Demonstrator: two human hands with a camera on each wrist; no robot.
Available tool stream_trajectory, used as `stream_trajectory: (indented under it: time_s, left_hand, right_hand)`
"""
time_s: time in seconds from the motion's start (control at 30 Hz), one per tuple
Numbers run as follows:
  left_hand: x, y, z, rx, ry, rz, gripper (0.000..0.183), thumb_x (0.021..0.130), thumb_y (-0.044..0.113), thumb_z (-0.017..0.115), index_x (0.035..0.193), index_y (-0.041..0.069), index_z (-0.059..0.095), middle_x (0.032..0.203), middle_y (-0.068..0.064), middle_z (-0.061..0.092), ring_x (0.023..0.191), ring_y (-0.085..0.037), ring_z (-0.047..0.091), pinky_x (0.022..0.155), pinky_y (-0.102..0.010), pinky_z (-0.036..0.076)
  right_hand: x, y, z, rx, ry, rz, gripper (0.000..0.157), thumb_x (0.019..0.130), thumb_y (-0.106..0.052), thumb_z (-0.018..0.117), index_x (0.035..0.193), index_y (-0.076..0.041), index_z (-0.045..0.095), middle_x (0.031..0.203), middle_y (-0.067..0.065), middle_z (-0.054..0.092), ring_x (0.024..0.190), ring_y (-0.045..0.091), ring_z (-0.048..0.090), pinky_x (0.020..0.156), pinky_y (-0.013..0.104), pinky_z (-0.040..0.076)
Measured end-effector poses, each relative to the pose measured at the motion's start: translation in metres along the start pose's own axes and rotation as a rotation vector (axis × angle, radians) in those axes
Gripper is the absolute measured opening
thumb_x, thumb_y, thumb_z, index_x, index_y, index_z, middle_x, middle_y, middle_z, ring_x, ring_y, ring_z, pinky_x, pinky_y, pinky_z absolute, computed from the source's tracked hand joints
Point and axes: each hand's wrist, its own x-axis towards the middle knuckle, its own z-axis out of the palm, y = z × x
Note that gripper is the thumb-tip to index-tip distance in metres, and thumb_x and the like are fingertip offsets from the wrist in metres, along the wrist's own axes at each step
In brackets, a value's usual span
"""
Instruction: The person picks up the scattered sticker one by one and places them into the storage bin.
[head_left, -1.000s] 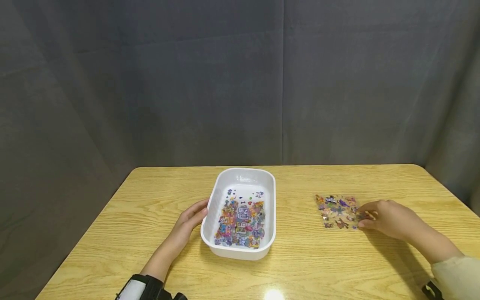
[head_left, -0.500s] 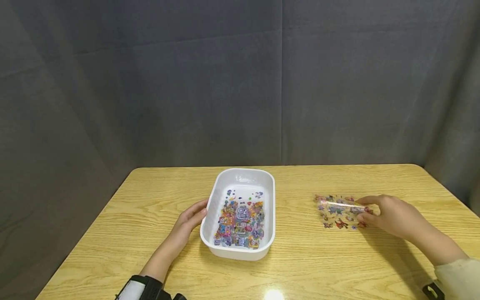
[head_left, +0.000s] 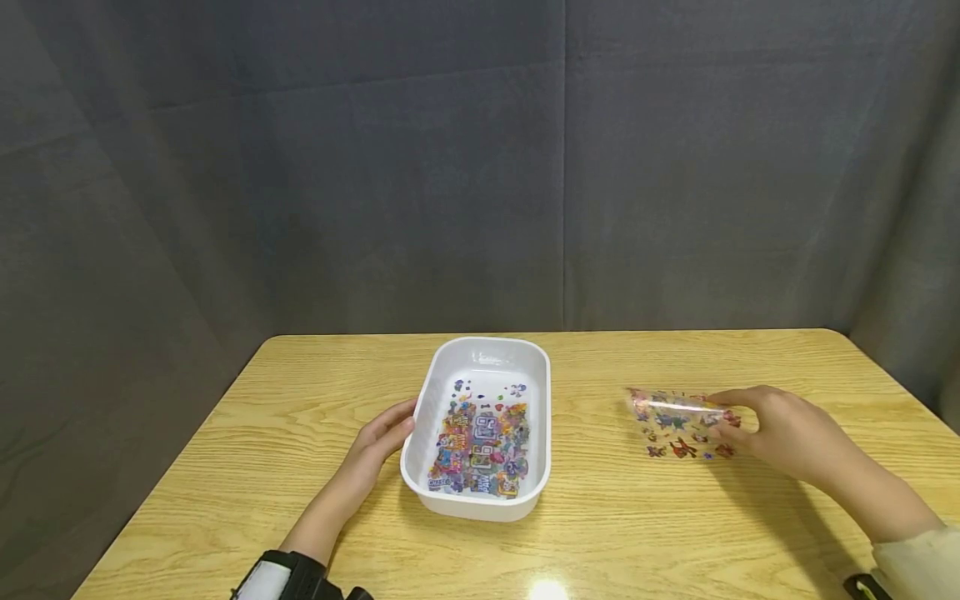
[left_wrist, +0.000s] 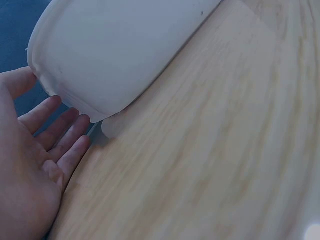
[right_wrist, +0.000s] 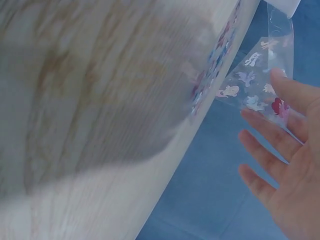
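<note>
A clear plastic sheet with colourful cartoon stickers (head_left: 678, 423) bends upward over the right part of the table. My right hand (head_left: 787, 429) pinches its right edge between thumb and fingers. In the right wrist view, the raised part of the sticker sheet (right_wrist: 252, 85) hangs off the table at the thumb and index finger, the other fingers spread loosely. A white rectangular tub (head_left: 542, 417) stands left of it, several printed clear sheets (head_left: 480, 450) lying inside. My left hand (head_left: 375, 437) rests against the tub's left wall with fairly straight fingers.
The pale wooden table (head_left: 600, 533) carries everything. Grey curtain (head_left: 480, 167) hangs behind its far edge. In the right wrist view, a strip of coloured prints (right_wrist: 215, 62) lies flat along the table surface by the bent sheet.
My right hand has pinched the sticker sheet's edge and lifted it, so the sheet now curves up from the table. The left hand and the tub have stayed in place.
</note>
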Motion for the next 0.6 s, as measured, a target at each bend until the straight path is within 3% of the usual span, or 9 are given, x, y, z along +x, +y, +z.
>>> stream_trajectory:
  time_s: [0.07, 0.17, 0.23, 0.3, 0.5, 0.6]
  left_hand:
    - [0.000, 0.000, 0.000, -0.002, -0.003, 0.001, 0.051, 0.103, 0.027, 0.048, 0.147, 0.002, 0.043, 0.150, -0.017, 0.043, 0.139, -0.036, 0.037, 0.116, -0.057, 0.022]
    - [0.000, 0.000, 0.000, -0.003, -0.003, 0.001, 0.051, 0.103, 0.027, 0.048, 0.148, 0.002, 0.043, 0.150, -0.018, 0.043, 0.139, -0.036, 0.037, 0.116, -0.057, 0.022]
    - [-0.001, 0.000, 0.000, -0.003, -0.003, 0.001, 0.051, 0.103, 0.027, 0.047, 0.148, 0.001, 0.043, 0.150, -0.018, 0.043, 0.139, -0.036, 0.037, 0.116, -0.057, 0.022]
    - [-0.001, 0.001, 0.000, -0.002, -0.002, 0.000, 0.051, 0.103, 0.027, 0.047, 0.148, 0.001, 0.043, 0.150, -0.018, 0.043, 0.139, -0.036, 0.037, 0.116, -0.057, 0.022]
    - [0.000, 0.001, 0.001, 0.005, 0.002, -0.003, 0.051, 0.103, 0.027, 0.048, 0.147, 0.002, 0.043, 0.150, -0.017, 0.044, 0.138, -0.036, 0.038, 0.115, -0.057, 0.022]
    - [0.000, 0.000, 0.001, 0.010, 0.005, -0.001, 0.051, 0.103, 0.027, 0.048, 0.147, 0.002, 0.044, 0.150, -0.017, 0.044, 0.138, -0.036, 0.038, 0.115, -0.058, 0.023]
  right_hand:
    - [0.000, -0.003, -0.001, -0.003, 0.008, -0.008, 0.041, 0.087, -0.028, 0.076, 0.124, -0.009, 0.070, 0.119, 0.026, 0.065, 0.103, 0.047, 0.062, 0.066, 0.050, 0.052]
    - [-0.001, -0.008, -0.001, 0.002, 0.009, -0.006, 0.043, 0.088, -0.028, 0.076, 0.126, -0.010, 0.069, 0.119, 0.025, 0.066, 0.072, 0.031, 0.063, 0.055, 0.039, 0.045]
    - [-0.001, -0.012, -0.001, 0.008, 0.011, -0.006, 0.044, 0.088, -0.028, 0.076, 0.127, -0.009, 0.068, 0.118, 0.025, 0.066, 0.056, 0.018, 0.049, 0.051, 0.034, 0.037]
    - [-0.001, -0.017, -0.002, 0.009, 0.013, -0.009, 0.044, 0.088, -0.028, 0.075, 0.127, -0.009, 0.068, 0.118, 0.024, 0.067, 0.053, 0.012, 0.037, 0.050, 0.031, 0.032]
    - [0.001, -0.027, -0.003, 0.010, 0.011, -0.031, 0.042, 0.089, -0.028, 0.075, 0.125, -0.009, 0.069, 0.120, 0.023, 0.066, 0.066, 0.016, 0.057, 0.057, 0.032, 0.039]
    - [0.002, -0.031, -0.005, 0.016, 0.019, -0.045, 0.040, 0.089, -0.027, 0.074, 0.125, -0.009, 0.069, 0.121, 0.022, 0.066, 0.084, 0.026, 0.065, 0.060, 0.036, 0.044]
